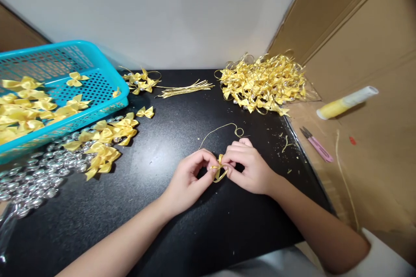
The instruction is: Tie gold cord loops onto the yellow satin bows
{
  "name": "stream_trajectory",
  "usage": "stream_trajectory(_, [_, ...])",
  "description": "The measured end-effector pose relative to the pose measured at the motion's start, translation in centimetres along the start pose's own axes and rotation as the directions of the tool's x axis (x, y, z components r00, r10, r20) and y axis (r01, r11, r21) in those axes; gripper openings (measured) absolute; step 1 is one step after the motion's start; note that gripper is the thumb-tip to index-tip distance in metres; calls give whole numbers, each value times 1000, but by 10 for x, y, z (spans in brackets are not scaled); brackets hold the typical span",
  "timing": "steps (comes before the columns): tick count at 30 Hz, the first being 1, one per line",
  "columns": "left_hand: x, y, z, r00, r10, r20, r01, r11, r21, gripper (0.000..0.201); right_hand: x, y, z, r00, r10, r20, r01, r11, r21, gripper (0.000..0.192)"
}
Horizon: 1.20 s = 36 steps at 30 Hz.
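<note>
Yellow bow sits pinched between both hands, low over the black surface. Left hand grips it thumb against curled fingers, wrist bent inward. Right hand grips the other side, fingers curled, knuckles up. Gold cord runs from the bow away behind the hands and ends in a small loop. No readable writing anywhere. Loose bows and silver beads lie left of the left hand, blue basket beyond them. Finished pile lies far behind the right hand; pink snips and glue tube to its right.
</note>
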<state>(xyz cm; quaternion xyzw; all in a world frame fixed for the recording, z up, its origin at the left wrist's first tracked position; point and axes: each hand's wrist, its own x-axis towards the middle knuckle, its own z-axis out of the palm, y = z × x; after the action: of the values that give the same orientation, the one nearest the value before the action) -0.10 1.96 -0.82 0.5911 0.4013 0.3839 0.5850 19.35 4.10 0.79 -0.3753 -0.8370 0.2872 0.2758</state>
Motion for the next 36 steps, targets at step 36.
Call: stream_trajectory(36, [-6, 8, 10, 922, 289, -257, -152, 882, 445, 11, 0, -8, 21, 924, 38, -382, -55, 998, -33, 17])
